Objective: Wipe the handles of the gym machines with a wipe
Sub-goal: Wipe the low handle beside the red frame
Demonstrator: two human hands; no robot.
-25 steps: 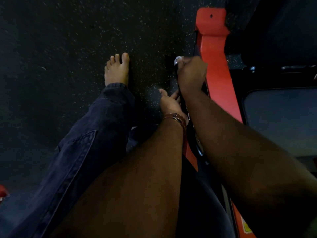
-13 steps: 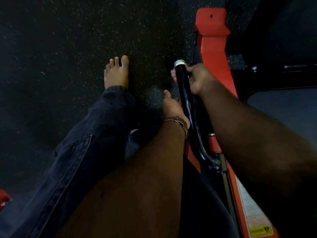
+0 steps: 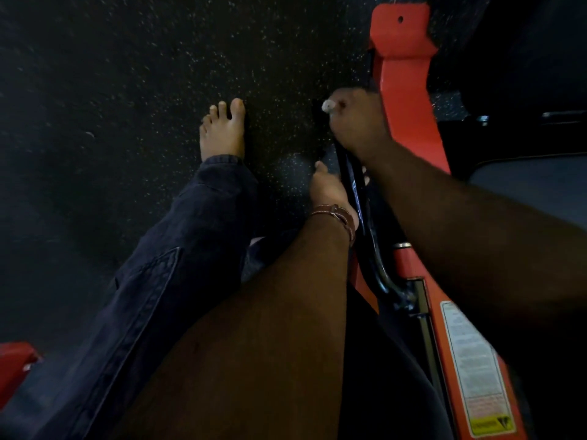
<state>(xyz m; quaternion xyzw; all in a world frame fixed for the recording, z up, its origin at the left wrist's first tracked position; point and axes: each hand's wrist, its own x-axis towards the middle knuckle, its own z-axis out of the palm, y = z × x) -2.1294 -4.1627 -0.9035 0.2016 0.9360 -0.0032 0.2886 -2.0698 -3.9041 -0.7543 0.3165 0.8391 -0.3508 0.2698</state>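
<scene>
While clasping the top of the black handle [image 3: 365, 230] with the right hand [image 3: 359, 122], holds the fingers curled just below the pale end cap [image 3: 327, 106] — grip closed round the bar, back of the hand toward the camera. Rests the left hand [image 3: 328, 193] lower down, against the left side of the handle, thumb pointing up along it. Cannot tell that grip: fingers hidden behind the bar, so holding or merely touching stays unclear. Wears a thin bracelet [image 3: 336, 214] on that wrist, just left of the handle's middle.

Cannot make out the wipe. Shows only a small pale patch right of the handle, between bar and right forearm — too blurred to name. Runs the handle slantwise, from the end cap down and rightward to a bend, then into a dark joint at its lower end.

Right of the handle and touching that joint: the red frame [image 3: 409, 100], upright behind the right hand, with a printed label [image 3: 473, 366] below the handle's lower end. Left of the handle: speckled black floor [image 3: 127, 90], a bare foot [image 3: 224, 131] flat on it, well apart from the bar, and a dark trouser leg [image 3: 152, 281] stretching back toward the camera. Far left of the handle, at the edge of view, another red part [image 3: 12, 360].
</scene>
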